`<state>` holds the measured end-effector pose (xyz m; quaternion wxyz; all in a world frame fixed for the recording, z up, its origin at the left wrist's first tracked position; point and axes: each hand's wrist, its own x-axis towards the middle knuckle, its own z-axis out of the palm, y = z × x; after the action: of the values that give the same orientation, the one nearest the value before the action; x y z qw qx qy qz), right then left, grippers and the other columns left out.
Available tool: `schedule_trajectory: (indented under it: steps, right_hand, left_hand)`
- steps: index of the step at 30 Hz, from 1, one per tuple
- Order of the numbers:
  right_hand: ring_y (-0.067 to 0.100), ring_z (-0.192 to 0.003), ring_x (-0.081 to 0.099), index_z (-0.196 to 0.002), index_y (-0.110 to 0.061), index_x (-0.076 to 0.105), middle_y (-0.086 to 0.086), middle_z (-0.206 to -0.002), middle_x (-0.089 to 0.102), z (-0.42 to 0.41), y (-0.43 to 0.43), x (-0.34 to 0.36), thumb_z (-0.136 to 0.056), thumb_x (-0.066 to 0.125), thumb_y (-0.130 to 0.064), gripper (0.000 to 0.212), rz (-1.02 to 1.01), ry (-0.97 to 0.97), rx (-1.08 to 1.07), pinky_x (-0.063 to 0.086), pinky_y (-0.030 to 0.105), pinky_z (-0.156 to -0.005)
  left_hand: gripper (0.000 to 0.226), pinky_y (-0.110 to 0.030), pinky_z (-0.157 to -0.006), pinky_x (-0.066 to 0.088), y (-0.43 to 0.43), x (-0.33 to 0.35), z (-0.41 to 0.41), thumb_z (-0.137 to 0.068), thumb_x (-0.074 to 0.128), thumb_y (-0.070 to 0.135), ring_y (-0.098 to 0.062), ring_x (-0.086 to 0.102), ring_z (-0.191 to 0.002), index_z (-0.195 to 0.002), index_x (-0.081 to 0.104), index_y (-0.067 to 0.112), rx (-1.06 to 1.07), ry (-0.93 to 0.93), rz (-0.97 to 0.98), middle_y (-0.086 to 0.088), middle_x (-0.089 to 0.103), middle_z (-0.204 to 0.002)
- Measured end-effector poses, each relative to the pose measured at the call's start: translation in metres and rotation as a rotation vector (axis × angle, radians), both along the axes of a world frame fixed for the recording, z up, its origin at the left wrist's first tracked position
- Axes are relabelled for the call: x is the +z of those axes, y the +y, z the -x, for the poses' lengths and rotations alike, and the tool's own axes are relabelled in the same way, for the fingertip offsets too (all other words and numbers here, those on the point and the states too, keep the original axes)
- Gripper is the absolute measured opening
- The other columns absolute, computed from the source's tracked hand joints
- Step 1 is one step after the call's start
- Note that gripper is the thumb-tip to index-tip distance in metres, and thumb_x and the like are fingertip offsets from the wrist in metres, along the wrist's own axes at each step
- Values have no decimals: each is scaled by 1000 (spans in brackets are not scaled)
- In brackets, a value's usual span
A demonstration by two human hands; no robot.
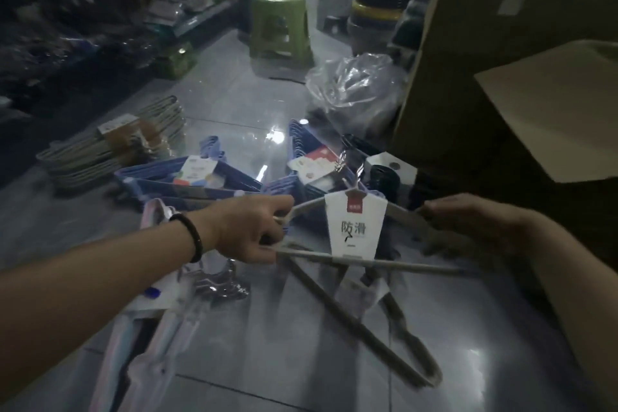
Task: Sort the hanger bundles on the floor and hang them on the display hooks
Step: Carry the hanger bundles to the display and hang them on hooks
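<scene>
Both hands, left hand (247,231) and right hand (468,224), pinch a grey hanger bundle (354,227) above the floor (234,117), sorting; next likely needs carrying to a hook.

Both forearms were bare, with no sleeves in view. The left wrist wore a dark beaded bracelet (191,237).
</scene>
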<state>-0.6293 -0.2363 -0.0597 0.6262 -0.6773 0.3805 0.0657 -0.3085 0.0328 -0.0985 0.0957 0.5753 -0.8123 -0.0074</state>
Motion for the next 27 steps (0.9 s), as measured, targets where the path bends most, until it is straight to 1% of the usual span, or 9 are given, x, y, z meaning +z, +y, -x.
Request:
schedule_trajectory:
  steps: [4,7,10,13,15,18,20,22,27]
  right_hand:
    - [41,-100,75,-135,-25,63,14,-116,77,26,-6,-47,-92,67,-49,49,-139,90,15,58,49,-85]
    - [29,-75,69,-126,-28,72,15,-109,78,44,-14,-84,-86,70,-61,53,-144,211,105,53,36,-66]
    - [16,-57,41,-113,-24,79,12,-87,63,57,-13,-121,-83,74,-64,51,-224,120,14,31,30,-54]
    - [14,-55,31,-115,-30,76,5,-75,50,67,-17,-142,-91,72,-56,36,-257,7,-164,21,30,-54]
    - [14,-53,29,-116,-24,73,2,-69,47,74,-20,-150,-91,71,-58,42,-237,-26,-256,21,31,-54]
    - [14,-51,23,-104,-15,70,-1,-61,37,85,-26,-164,-85,70,-63,52,-256,-103,-373,17,31,-54]
    - [14,-51,20,-102,-14,69,-1,-60,33,93,-30,-171,-81,72,-65,55,-265,-126,-406,15,30,-54]
    - [14,-52,18,-103,-14,70,-1,-61,30,98,-33,-176,-77,73,-65,58,-273,-127,-406,13,30,-55]
    - [13,-53,17,-103,-20,62,0,-60,28,111,-30,-187,-91,69,-59,41,-305,-92,-373,11,29,-56]
  left_hand:
    - [21,-33,-57,48,-44,-21,40,-74,74,33,-17,44,-66,-65,60,20,-107,-40,-143,4,35,-95]
    - [23,-36,-56,50,-72,-36,62,-73,71,35,-26,50,-66,-65,57,18,-171,-94,-220,-3,43,-99]
    - [25,-36,-59,53,-93,-43,80,-77,69,40,-27,57,-73,-71,61,17,-138,-105,-261,-5,50,-109]
    - [26,-38,-77,60,-97,-58,92,-78,69,37,-24,63,-101,-97,70,19,57,-55,-123,-6,54,-126]
    - [46,-40,-98,56,-88,-82,107,-80,74,37,-29,55,-122,-119,61,16,427,48,35,-10,49,-137]
    - [56,-47,-97,48,-61,-133,146,-80,64,55,-36,52,-110,-116,51,13,896,122,108,-11,49,-122]
    - [67,-45,-100,50,-45,-161,171,-81,51,70,-32,52,-118,-122,54,17,874,71,-157,-6,50,-126]
    - [86,-43,-118,39,-35,-177,189,-85,46,78,-31,40,-143,-147,44,18,780,39,-402,-5,44,-150]
    - [100,-45,-130,19,-34,-179,219,-86,50,78,-26,13,-159,-162,19,21,895,115,-398,0,27,-168]
